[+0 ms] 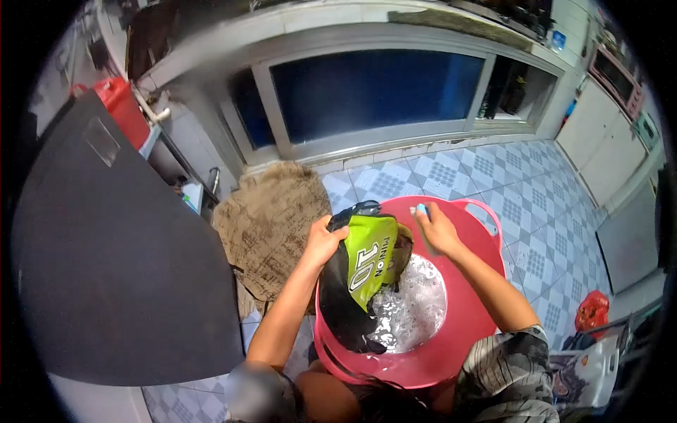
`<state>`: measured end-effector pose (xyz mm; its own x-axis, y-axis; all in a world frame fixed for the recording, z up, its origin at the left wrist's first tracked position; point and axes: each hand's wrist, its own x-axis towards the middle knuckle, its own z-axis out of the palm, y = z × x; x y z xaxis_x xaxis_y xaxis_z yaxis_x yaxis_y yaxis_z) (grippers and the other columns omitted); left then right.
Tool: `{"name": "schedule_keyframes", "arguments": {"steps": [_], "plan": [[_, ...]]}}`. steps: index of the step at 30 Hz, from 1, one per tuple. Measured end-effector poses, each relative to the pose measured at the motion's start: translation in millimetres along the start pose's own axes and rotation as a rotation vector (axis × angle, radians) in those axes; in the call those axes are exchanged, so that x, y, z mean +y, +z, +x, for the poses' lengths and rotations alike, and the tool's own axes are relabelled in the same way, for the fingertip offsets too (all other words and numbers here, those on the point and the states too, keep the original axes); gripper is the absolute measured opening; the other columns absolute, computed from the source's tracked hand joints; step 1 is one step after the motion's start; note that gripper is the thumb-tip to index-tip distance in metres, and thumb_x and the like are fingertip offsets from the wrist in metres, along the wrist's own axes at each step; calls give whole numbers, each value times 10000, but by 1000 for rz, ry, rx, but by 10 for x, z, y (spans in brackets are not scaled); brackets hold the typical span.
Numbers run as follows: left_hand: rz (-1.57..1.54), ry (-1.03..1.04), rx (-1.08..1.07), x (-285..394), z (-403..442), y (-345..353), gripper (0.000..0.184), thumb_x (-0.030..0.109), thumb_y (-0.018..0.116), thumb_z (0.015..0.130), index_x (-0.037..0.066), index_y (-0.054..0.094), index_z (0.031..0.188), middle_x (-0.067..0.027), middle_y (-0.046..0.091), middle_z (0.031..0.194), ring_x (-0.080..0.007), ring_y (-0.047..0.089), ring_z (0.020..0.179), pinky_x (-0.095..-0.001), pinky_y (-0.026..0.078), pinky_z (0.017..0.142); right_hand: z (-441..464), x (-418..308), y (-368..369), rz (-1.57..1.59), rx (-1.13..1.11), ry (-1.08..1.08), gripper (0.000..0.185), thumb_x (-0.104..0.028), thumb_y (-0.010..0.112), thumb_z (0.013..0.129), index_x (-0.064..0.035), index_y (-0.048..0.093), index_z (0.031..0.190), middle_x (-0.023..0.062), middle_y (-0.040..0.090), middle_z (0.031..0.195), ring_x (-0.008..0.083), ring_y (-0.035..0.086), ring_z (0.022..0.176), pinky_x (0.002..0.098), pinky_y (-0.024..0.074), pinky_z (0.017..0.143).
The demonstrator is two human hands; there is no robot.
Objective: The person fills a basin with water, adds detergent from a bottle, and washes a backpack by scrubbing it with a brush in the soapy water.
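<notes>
A black and lime-green bag (368, 262), printed "MINION 10", hangs wet over the left side of a large pink tub (471, 296). My left hand (326, 241) is closed on the bag's upper left edge. Over the tub's far side, my right hand (435, 227) grips a small light-blue and white object, perhaps a brush, mostly hidden by the fingers. Foamy water (416, 307) fills the tub's bottom, and the bag's lower part reaches down to it.
A brown patterned cloth (271, 229) lies on the tiled floor left of the tub. A large dark panel (120, 261) stands at far left, with a red container (121, 106) behind it. Right of the tub are a red plastic bag (592, 310) and a white bag (589, 374).
</notes>
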<state>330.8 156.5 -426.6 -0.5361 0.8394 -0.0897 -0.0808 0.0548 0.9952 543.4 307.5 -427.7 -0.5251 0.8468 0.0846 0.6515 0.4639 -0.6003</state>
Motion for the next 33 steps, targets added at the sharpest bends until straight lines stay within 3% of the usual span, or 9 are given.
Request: {"name": "schedule_keyframes", "arguments": {"steps": [5,10,15,18,23,25,27,28,33], "plan": [[71,-134,-66,283,-280,224,187,-21,591,663,3,616,847,-48,621,740,-141,574,630,-280,457,575,-337,-292,-37,408,109,-5,480,-384,376,936,-42,436,1267,266,516,1185,384,492,1122,443,384,929],[-33,-100,-192,401,-731,465,333,-100,477,594,3,567,897,-53,573,726,-156,556,597,-255,458,512,-1154,-991,14,214,249,-335,475,-279,418,918,-49,376,1331,268,525,1047,414,508,1005,455,424,855],[-148,-175,-92,327,-1219,437,295,-92,473,564,30,571,815,-25,555,680,-136,520,568,-253,396,478,-1200,-616,215,72,197,-37,461,-273,449,907,-59,398,1312,244,538,947,396,545,895,466,438,788],[-82,-72,-118,220,-1213,475,361,-94,461,567,15,577,891,-39,567,707,-152,527,559,-256,400,464,-1453,-929,60,183,388,-607,493,-299,468,893,-69,384,1321,204,529,901,343,527,847,414,428,746],[-171,-176,-108,236,-1538,401,449,-117,444,557,-10,556,978,-42,554,740,-147,523,617,-225,414,531,-1278,-248,324,-62,167,-48,471,-318,456,893,-120,415,1318,196,565,952,346,570,875,455,462,759],[-204,-156,-150,224,-1528,395,448,-119,448,551,-14,554,974,-37,546,745,-146,522,632,-233,411,529,-1442,-494,130,83,258,-94,465,-308,466,892,-126,417,1317,195,560,950,345,567,875,455,461,756],[-212,-203,-165,201,-1553,427,464,-117,450,549,-16,552,990,-33,549,762,-144,521,655,-237,411,543,-1650,-745,114,178,355,-445,471,-295,473,893,-133,406,1329,194,554,961,349,566,871,453,462,751],[-180,-175,-158,87,-1530,402,488,-119,450,541,-14,551,1007,-36,556,781,-150,526,668,-243,420,555,-1793,-896,-33,137,155,-518,483,-284,487,890,-135,395,1340,190,543,947,346,558,858,445,457,749],[-304,-225,-188,75,-1594,385,608,-134,416,532,-3,544,1112,-85,606,902,-220,608,782,-301,524,656,-1599,-486,196,-55,198,-194,491,-283,507,879,-130,404,1334,190,526,920,330,543,838,434,442,742]]}}
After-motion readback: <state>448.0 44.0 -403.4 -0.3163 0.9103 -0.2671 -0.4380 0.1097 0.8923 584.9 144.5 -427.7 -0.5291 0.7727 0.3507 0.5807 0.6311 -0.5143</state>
